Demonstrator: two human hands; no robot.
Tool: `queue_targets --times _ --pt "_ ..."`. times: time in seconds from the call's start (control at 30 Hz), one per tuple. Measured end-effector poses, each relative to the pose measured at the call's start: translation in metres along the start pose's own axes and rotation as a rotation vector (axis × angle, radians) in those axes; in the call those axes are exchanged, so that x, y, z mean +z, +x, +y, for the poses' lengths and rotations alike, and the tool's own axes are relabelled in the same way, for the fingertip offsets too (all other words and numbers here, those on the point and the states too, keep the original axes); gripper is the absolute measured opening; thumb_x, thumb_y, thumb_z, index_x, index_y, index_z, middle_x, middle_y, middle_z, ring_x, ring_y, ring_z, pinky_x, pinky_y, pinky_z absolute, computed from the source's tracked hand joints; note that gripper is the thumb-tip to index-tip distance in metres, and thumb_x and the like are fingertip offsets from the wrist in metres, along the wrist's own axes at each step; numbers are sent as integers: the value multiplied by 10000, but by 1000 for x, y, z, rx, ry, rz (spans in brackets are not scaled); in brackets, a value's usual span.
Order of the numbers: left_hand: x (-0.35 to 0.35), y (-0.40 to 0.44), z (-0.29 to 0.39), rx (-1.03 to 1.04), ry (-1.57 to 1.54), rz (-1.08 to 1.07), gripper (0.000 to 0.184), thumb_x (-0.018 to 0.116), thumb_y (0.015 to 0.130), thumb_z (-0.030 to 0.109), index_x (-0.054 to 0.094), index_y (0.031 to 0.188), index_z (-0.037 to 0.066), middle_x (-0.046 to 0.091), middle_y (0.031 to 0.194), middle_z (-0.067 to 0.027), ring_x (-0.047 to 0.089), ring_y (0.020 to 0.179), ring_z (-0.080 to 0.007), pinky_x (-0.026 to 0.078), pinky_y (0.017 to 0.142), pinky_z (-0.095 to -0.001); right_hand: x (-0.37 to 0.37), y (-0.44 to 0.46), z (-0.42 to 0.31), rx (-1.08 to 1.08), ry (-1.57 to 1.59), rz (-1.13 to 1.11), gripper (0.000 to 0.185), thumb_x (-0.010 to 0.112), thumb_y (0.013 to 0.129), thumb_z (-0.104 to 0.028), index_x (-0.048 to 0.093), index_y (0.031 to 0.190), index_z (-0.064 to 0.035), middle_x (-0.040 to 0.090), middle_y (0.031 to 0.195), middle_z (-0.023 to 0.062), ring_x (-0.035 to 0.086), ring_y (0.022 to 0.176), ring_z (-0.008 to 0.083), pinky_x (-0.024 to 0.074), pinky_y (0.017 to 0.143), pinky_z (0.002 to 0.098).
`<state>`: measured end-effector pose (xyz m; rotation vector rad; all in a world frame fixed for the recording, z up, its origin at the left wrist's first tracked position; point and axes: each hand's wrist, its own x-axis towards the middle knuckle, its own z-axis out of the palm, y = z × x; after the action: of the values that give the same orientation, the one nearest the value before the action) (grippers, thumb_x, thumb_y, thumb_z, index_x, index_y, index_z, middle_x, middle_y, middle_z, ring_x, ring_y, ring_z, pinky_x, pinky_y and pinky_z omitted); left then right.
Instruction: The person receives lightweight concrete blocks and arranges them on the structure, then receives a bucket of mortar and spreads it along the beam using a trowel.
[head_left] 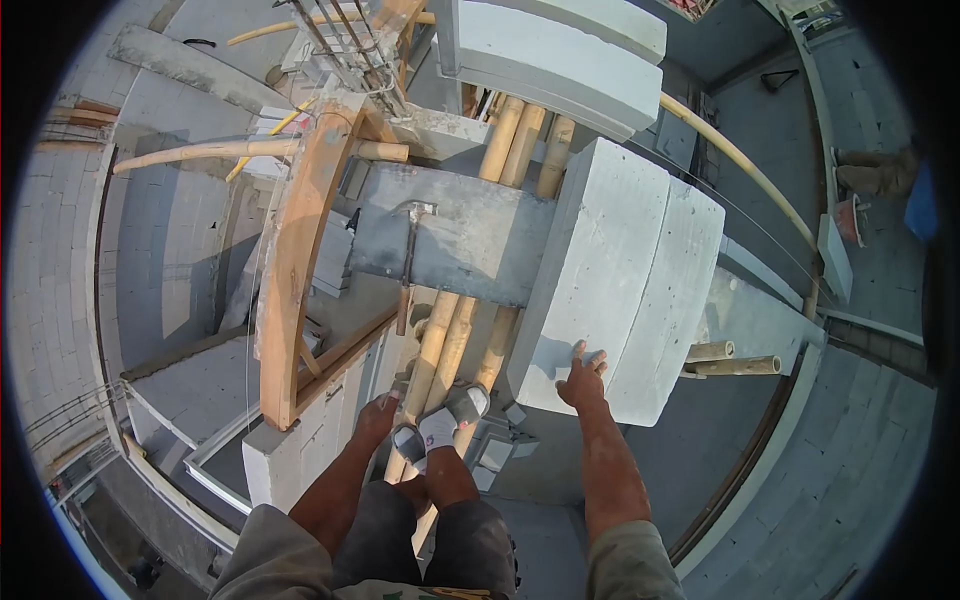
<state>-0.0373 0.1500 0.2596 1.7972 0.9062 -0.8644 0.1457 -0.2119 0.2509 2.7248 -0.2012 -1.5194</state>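
Observation:
My right hand (583,380) rests on the near end of a pale aerated concrete block (600,250), thumb and fingers spread. A second pale block (675,290) lies tight along its right side. My left hand (378,413) is lower left, beside the bamboo poles and apart from the blocks. Its fingers are small and mostly turned out of sight, so its grip is unclear. Ahead of it, a claw hammer (410,250) lies across a grey board (460,225), its handle pointing toward me.
My sandalled feet stand on bamboo poles (440,335) above a lower floor. A wooden beam (305,270) rises at left, near steel rebar (350,45). More pale blocks (550,60) are stacked ahead. Another person's legs (875,175) show at far right, near a bucket (850,220).

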Motion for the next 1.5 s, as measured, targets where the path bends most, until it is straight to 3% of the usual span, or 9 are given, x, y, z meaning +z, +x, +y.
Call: queue_targets --times 0.4,0.47,0.73,0.83,1.17,1.27,1.33,1.47,1.5 --pt "27 -11 -228 -126 -169 236 640 456 879 544 584 1179 -7 592 1123 -287 547 1113 -397 397 956 -421 13 12 6 -11 -71 18 947 547 765 -119 -79 1476 -140 -25 1433 412 158 1328 552 318 1063 458" --pt "-26 -73 -138 -172 -218 86 634 478 874 530 583 1171 -20 587 1130 -290 550 1116 -382 399 944 -415 24 21 17 -69 -50 67 991 584 771 -155 -132 1455 -101 -18 1403 450 160 1292 599 283 1082 471" --pt "-20 -91 -179 -268 -310 144 548 452 886 500 593 1184 62 599 1117 -249 557 1076 -385 410 902 -409 27 25 15 -87 -199 83 1032 624 788 -135 -178 1437 -99 18 1399 453 231 1297 548 293 1081 424" --pt "-12 -88 -181 -300 -342 130 549 437 894 502 588 1186 62 616 1080 -237 575 1037 -373 420 887 -408 22 30 26 -136 -216 97 1028 622 790 -128 -180 1433 -91 274 1337 440 404 1230 467 356 1034 380" --pt "2 -92 -173 -377 -558 200 597 429 880 530 581 1205 52 615 1107 -236 566 1075 -387 413 932 -416 6 40 24 -83 -461 -24 1049 638 746 -152 -145 1440 -73 437 1288 347 470 1189 424 382 1017 384" --pt "-8 -103 -172 -394 -600 228 581 436 885 518 580 1206 56 611 1117 -236 562 1081 -385 415 928 -406 -5 34 -2 -48 -524 -78 892 611 726 -172 112 1448 -10 506 1240 310 496 1170 403 400 1001 381" --pt "-17 -115 -169 -390 -673 221 571 442 889 509 574 1217 60 601 1139 -239 550 1103 -381 416 935 -395 -7 46 -20 -2 -688 -69 595 571 722 -183 474 1267 35 581 1147 282 539 1112 401 433 956 397" --pt "-12 -138 -181 -413 -752 316 565 450 891 507 576 1209 57 611 1118 -235 562 1085 -382 416 934 -393 16 29 -102 -155 -613 8 384 528 739 -214 636 985 60 632 1005 285 579 1033 413 458 902 427" --pt "-8 -140 -186 -412 -765 333 565 450 891 507 576 1209 57 611 1118 -235 562 1085 -382 416 934 -393 25 34 -114 -297 -683 -87 484 513 765 -238 564 1112 97 597 1097 293 567 1075 392 443 943 403"
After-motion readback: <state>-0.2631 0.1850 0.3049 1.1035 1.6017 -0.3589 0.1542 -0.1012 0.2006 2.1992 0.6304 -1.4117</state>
